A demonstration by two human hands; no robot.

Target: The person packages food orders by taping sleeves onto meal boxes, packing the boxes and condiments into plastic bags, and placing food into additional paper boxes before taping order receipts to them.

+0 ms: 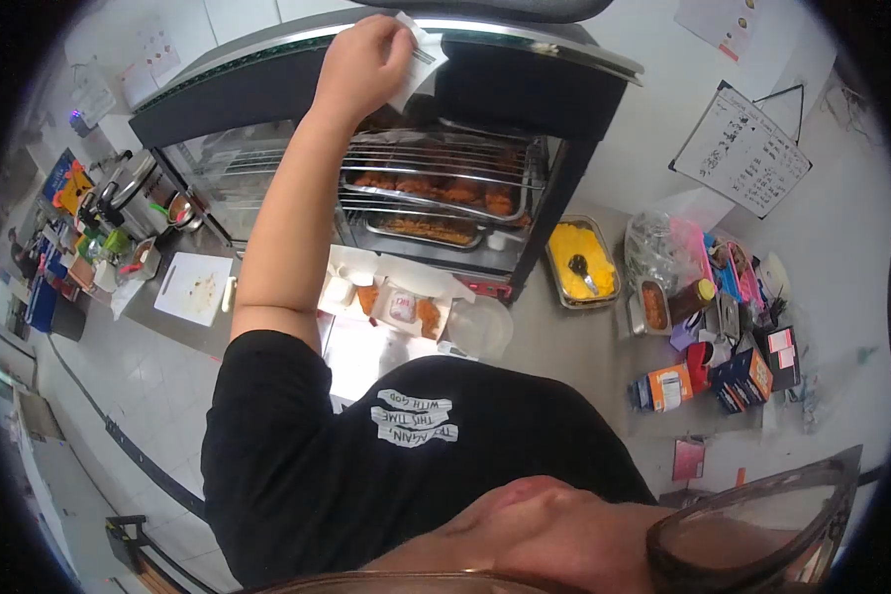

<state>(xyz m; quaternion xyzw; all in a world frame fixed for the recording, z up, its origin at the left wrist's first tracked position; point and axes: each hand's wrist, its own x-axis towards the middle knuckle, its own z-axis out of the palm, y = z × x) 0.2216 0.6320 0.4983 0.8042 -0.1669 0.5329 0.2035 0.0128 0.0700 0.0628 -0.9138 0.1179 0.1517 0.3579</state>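
My left hand [371,61] is raised to the top edge of a heated display cabinet [525,94], its fingers closed on a white printed paper slip [421,67]. Below the forearm, an open white cardboard meal box [445,284] lies on the counter. In it are a piece of fried chicken [428,316], a small printed wrapped packet [403,305] and a white round tub [339,289]. Beside the box is a round clear plastic container or lid [481,328]. My right hand does not show; my torso covers that side.
Metal trays of fried chicken [460,190] sit on the cabinet's racks. To the right are a tray of yellow food with a spoon [581,259], a sauce bottle [693,295] and cluttered boxes. A white cutting board [194,288] and a large pot [137,185] stand left.
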